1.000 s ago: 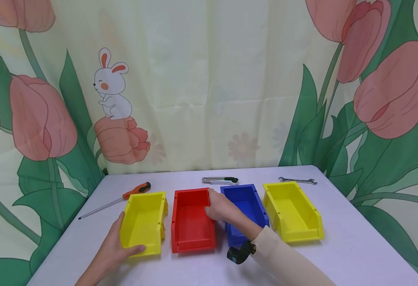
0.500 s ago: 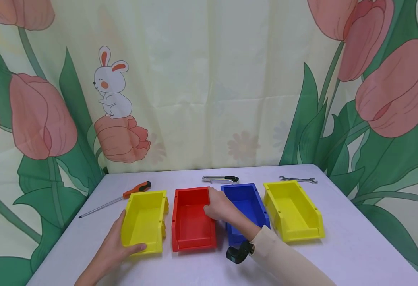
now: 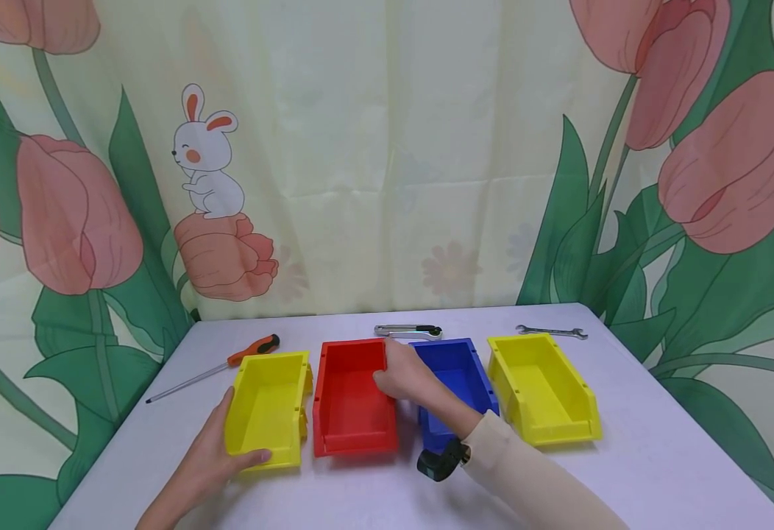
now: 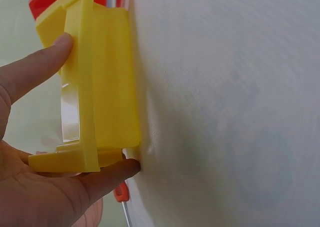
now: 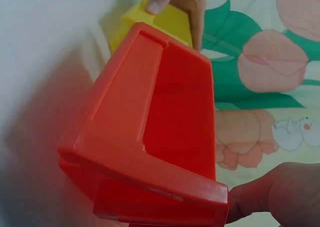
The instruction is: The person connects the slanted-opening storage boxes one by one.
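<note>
My left hand point(image 3: 204, 460) grips the left yellow storage bin point(image 3: 268, 405) at its near left corner. In the left wrist view the thumb point(image 4: 37, 69) lies over the bin's rim and other fingers reach round its side. My right hand point(image 3: 410, 372) pinches the right wall of a red storage bin point(image 3: 354, 397), near its back corner. The red bin sits just right of the yellow one, with a shadow under its front edge; its inside shows bare red plastic. In the right wrist view the red bin point(image 5: 185, 112) looks tilted, with the right thumb partly hidden behind its rim.
A blue bin point(image 3: 449, 368) stands partly under the right forearm, and another yellow bin point(image 3: 542, 390) stands right of it. Along the back of the white table point(image 3: 334, 504) lie an orange-handled screwdriver point(image 3: 248, 353), a silver-and-black utility knife point(image 3: 408, 331) and a wrench point(image 3: 551, 333).
The red bin has risen a little and shifted slightly back and left with my right hand. My left hand and the yellow bin stay about where they were.
</note>
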A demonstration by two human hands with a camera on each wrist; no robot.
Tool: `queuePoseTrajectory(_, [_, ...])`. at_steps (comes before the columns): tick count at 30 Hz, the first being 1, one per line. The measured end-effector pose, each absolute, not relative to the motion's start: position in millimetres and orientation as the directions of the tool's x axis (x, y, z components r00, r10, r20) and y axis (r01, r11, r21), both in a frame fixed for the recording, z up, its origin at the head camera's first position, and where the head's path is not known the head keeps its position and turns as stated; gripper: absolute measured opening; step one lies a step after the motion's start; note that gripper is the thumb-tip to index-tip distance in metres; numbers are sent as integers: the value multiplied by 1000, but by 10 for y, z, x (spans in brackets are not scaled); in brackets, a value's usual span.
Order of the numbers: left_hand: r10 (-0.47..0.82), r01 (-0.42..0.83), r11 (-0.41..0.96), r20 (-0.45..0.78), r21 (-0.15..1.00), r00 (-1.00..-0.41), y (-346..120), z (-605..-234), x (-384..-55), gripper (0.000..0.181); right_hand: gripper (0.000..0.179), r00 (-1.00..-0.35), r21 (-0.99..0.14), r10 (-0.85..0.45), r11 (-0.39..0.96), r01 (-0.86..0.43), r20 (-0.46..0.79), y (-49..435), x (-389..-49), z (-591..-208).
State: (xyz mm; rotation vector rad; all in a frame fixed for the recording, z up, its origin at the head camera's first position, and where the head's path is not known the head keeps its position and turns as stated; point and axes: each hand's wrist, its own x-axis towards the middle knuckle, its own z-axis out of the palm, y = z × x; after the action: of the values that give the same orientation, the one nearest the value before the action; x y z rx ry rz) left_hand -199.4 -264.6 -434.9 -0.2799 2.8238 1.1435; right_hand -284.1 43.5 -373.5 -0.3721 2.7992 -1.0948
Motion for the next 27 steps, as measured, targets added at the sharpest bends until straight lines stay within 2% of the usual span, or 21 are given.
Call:
queuePoseTrajectory(6, [-134,-199,704,-147,681,-980,-2660,-4383,-2008,151,53,-957,-706,-291,678,-204,-2,396,-2856,-3606])
queuePoseTrajectory(16, [-136,-202,703,-149,682,-979,-2670,-4406,-2010,150,50,-965,-741,-257,658,-135,-52,302,-2819,-3442])
queuePoseTrajectory(27, [-131,-200,712,-153,673,-980,-2678,-4392,-2002,151,50,-961,-757,-276,634,-160,-28,258,-2829,-3365])
